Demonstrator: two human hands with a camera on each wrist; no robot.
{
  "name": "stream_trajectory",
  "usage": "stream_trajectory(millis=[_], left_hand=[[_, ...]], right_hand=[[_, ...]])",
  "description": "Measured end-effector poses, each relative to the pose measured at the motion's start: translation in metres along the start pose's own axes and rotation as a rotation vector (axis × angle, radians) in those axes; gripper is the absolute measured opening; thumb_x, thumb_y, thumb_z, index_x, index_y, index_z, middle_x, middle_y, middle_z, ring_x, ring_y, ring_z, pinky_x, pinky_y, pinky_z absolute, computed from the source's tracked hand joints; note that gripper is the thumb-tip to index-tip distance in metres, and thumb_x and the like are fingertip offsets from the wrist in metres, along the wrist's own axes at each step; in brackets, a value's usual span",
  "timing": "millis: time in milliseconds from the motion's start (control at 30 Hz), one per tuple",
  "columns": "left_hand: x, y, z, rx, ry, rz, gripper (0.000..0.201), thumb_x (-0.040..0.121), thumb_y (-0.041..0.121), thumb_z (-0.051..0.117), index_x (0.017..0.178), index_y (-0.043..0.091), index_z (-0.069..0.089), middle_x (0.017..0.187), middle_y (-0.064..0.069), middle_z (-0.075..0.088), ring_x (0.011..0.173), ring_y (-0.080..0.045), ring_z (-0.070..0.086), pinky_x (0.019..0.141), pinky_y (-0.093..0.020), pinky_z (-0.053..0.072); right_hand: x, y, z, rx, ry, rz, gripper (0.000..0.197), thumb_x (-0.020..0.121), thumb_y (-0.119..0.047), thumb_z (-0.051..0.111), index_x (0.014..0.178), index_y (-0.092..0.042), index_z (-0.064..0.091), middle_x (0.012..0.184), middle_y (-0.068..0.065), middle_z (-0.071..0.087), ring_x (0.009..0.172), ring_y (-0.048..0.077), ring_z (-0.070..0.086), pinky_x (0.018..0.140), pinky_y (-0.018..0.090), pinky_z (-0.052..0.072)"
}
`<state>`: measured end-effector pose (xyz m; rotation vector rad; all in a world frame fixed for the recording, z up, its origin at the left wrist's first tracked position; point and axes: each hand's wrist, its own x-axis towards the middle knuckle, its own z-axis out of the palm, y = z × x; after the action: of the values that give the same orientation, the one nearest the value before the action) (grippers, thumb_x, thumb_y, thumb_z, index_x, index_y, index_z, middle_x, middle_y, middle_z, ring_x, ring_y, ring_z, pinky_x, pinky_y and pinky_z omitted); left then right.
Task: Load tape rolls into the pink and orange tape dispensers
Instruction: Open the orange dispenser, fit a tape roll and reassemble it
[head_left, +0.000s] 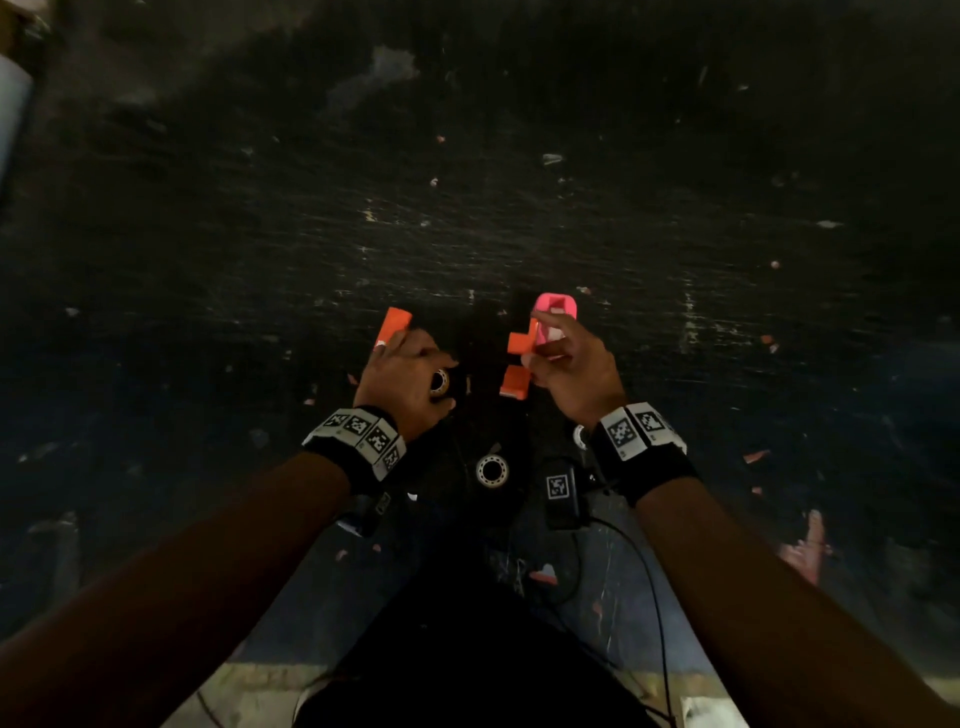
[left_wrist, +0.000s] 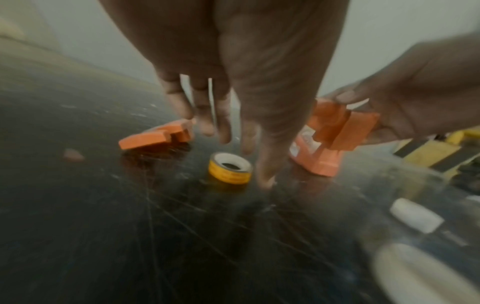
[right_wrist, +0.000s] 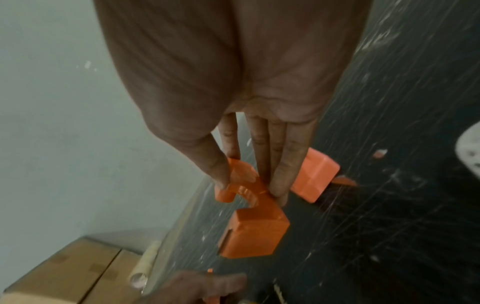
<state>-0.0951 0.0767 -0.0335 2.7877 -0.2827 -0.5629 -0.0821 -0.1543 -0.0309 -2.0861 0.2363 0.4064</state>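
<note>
To the left of the yellow tape roll (left_wrist: 230, 167), which is lying flat on the dark scratched table (left_wrist: 130, 236), an orange dispenser piece (left_wrist: 155, 136) is lying on its side. The left hand (left_wrist: 233, 86) is hovering right over the roll with its fingers spread and pointing down, gripping nothing, one fingertip coming down just beside the roll's right edge. In the head view the roll (head_left: 439, 383) is showing beneath that hand (head_left: 402, 376).

Right of the roll, the right hand (right_wrist: 246, 127) is pinching the curved neck of an orange dispenser body (right_wrist: 255, 222) between thumb and straight fingers, keeping it off the table. Another orange part (right_wrist: 315, 178) is sitting on the table just behind those fingers. Further right of the roll in the head view, the pink dispenser (head_left: 556, 314) is standing beyond the right hand (head_left: 569, 371). A second tape roll (head_left: 492, 471) is lying on the near side of the first, between the wrists.

The step in hand looks like picking up the roll. It would go best by closing thumb and fingers across the roll's outer rim, leaving the core hole free. Meanwhile the right hand should be turning the dispenser's open cradle toward the roll. Whether the hub is in place cannot be told.
</note>
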Motion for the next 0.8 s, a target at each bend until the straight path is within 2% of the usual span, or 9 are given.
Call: stream_trajectory(millis=[100,200,300,433,567,667,733,800], left_hand=[[-0.021,0.005,0.017,-0.181,0.046,0.118,0.040,0.074,0.039,0.073,0.112,0.026,0.071,0.116,-0.001,0.062,0.108,-0.024,0.062,0.092,-0.044,0.055],[-0.044,0.018,0.035,-0.246,-0.007,0.100,0.041,0.073,0.046,0.068,0.110,0.029,0.064,0.109,0.004,0.061,0.093,-0.022,0.067,0.077,-0.041,0.058],[-0.059,0.034,0.047,-0.263,-0.102,0.008,0.054,0.068,0.057,0.077,0.108,0.027,0.057,0.105,0.004,0.060,0.090,-0.023,0.066,0.077,-0.042,0.057],[-0.060,0.053,0.058,-0.242,-0.156,-0.123,0.066,0.061,0.067,0.081,0.104,0.027,0.051,0.107,0.002,0.058,0.093,-0.024,0.063,0.081,-0.039,0.055],[-0.050,0.061,0.056,-0.267,-0.177,-0.139,0.048,0.067,0.050,0.082,0.095,0.025,0.052,0.105,-0.002,0.061,0.098,-0.028,0.065,0.081,-0.037,0.052],[-0.051,0.054,0.052,-0.419,-0.075,-0.118,0.035,0.064,0.042,0.082,0.085,0.024,0.060,0.093,0.000,0.067,0.086,-0.025,0.069,0.075,-0.037,0.056],[-0.055,0.046,0.047,-0.585,-0.008,-0.093,0.033,0.064,0.034,0.087,0.088,0.024,0.068,0.086,0.004,0.072,0.078,-0.016,0.071,0.074,-0.040,0.060],[-0.058,0.040,0.040,-0.728,0.028,-0.085,0.039,0.068,0.020,0.091,0.102,0.019,0.071,0.093,0.002,0.075,0.079,-0.014,0.073,0.078,-0.036,0.061]], right_hand=[[-0.008,0.008,-0.006,0.036,0.035,-0.018,0.056,0.083,-0.025,0.076,0.130,-0.046,0.055,0.111,-0.001,0.073,0.102,0.014,0.071,0.085,0.048,0.061],[-0.018,0.014,-0.010,0.062,0.035,-0.019,0.056,0.083,-0.024,0.076,0.130,-0.045,0.055,0.111,-0.002,0.074,0.102,0.013,0.071,0.086,0.048,0.061],[-0.029,0.019,-0.014,0.071,0.036,-0.015,0.054,0.086,-0.017,0.075,0.130,-0.041,0.056,0.105,-0.002,0.075,0.101,0.015,0.071,0.090,0.047,0.060],[-0.043,0.024,-0.015,0.096,0.041,-0.035,0.056,0.085,-0.013,0.075,0.133,-0.037,0.058,0.104,-0.003,0.075,0.099,0.010,0.071,0.090,0.045,0.060],[-0.054,0.031,-0.015,0.131,0.053,-0.032,0.055,0.085,-0.011,0.075,0.134,-0.031,0.059,0.106,-0.002,0.074,0.100,0.010,0.071,0.092,0.045,0.059],[-0.061,0.037,-0.018,0.152,0.073,-0.058,0.056,0.084,-0.008,0.075,0.135,-0.026,0.060,0.108,-0.002,0.074,0.100,0.011,0.071,0.094,0.045,0.058],[-0.065,0.040,-0.019,0.161,0.070,-0.058,0.056,0.084,-0.009,0.075,0.134,-0.027,0.060,0.109,-0.002,0.074,0.100,0.012,0.071,0.093,0.047,0.058],[-0.069,0.041,-0.019,0.194,0.051,-0.055,0.056,0.083,-0.015,0.075,0.134,-0.031,0.059,0.110,0.001,0.074,0.102,0.015,0.072,0.092,0.050,0.059]])
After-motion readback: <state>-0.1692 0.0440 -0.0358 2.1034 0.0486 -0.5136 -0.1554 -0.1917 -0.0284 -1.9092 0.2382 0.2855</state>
